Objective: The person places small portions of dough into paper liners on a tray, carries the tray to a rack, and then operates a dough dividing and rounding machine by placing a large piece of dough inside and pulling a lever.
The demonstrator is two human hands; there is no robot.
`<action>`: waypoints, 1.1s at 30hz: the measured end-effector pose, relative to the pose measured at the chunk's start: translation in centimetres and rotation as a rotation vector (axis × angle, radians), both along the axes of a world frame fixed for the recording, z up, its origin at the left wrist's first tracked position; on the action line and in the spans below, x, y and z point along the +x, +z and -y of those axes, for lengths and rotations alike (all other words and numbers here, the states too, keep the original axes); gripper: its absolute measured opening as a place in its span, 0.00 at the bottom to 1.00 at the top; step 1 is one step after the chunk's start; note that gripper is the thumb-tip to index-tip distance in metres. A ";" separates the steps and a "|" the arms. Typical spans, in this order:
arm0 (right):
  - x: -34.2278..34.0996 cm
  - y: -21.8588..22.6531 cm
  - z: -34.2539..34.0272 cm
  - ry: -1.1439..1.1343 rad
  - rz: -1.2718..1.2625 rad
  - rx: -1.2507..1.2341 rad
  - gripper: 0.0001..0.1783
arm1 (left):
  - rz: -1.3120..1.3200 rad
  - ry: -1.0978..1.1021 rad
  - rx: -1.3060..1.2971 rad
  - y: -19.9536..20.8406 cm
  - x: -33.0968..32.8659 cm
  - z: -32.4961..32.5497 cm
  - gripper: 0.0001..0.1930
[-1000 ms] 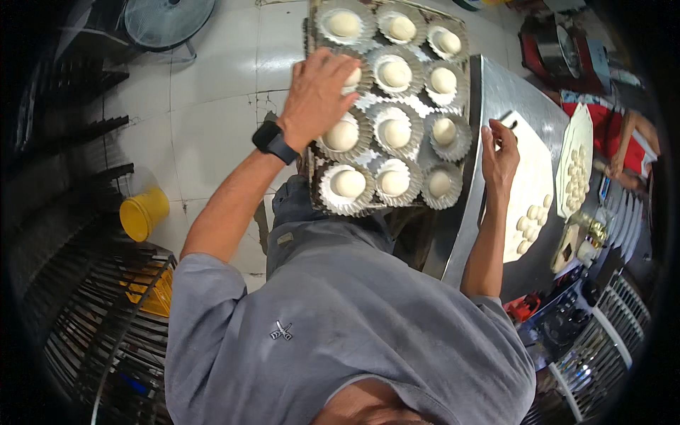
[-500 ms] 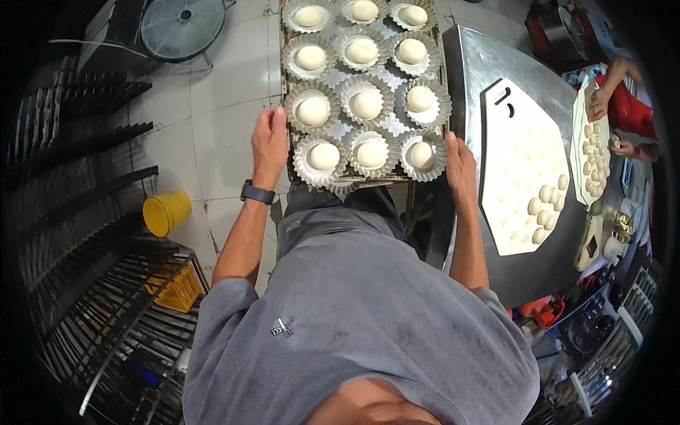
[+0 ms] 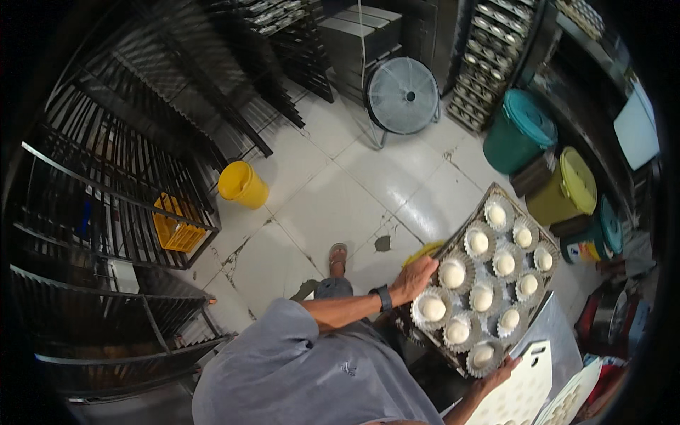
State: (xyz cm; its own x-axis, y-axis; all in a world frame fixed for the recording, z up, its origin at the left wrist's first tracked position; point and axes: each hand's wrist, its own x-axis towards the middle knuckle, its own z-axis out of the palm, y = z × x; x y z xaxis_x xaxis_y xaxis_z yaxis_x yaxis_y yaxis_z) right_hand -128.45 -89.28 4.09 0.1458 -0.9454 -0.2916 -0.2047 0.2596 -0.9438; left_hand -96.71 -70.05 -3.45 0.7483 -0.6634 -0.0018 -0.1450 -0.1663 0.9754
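Observation:
A metal baking tray (image 3: 466, 227) is held up at my right front, turned at an angle. Several fluted tins (image 3: 418, 312) stand on it in rows, each with a pale round dough ball (image 3: 452, 275) inside. My left hand (image 3: 414, 280) is closed on the tray's left edge, a dark watch on its wrist. At the near right edge my right hand (image 3: 501, 375) grips the tray, its fingers partly hidden by the rim. Below that hand, a white board (image 3: 520, 388) with a handle slot lies on the metal table (image 3: 557, 333).
Dark slatted racks (image 3: 134, 149) line the left side, with a yellow crate (image 3: 177, 225) among them. A yellow bucket (image 3: 244, 185) and a round floor fan (image 3: 402, 95) stand on the tiles. At right are lidded bins (image 3: 520, 131) and a rack of loaded trays (image 3: 489, 64).
My view has swung left, so the fan, bucket and racks sit farther right and the table has slid to the lower right. The tray, between both hands, now lies angled at the right.

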 end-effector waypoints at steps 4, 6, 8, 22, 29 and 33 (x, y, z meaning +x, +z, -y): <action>1.1 1.7 -0.9 0.029 -0.033 -0.083 0.39 | -0.169 -0.007 -0.016 3.3 0.3 -3.2 0.14; 3.9 4.3 -4.2 0.023 -0.101 -0.129 0.39 | -0.237 -0.002 0.002 5.8 2.9 -7.1 0.13; 7.7 4.9 -6.8 0.011 -0.125 -0.248 0.39 | -0.205 0.053 -0.048 7.1 6.0 -10.8 0.21; 49.8 -1.8 -9.5 0.490 0.131 -0.113 0.37 | -0.318 0.557 -0.070 6.3 37.3 -23.5 0.13; 76.1 -4.8 -10.7 0.750 0.108 -0.022 0.38 | -0.245 0.894 0.014 2.6 52.1 -26.8 0.13; 91.2 -7.6 -10.8 0.893 0.160 -0.099 0.36 | -0.180 1.002 -0.068 -0.8 62.4 -27.3 0.13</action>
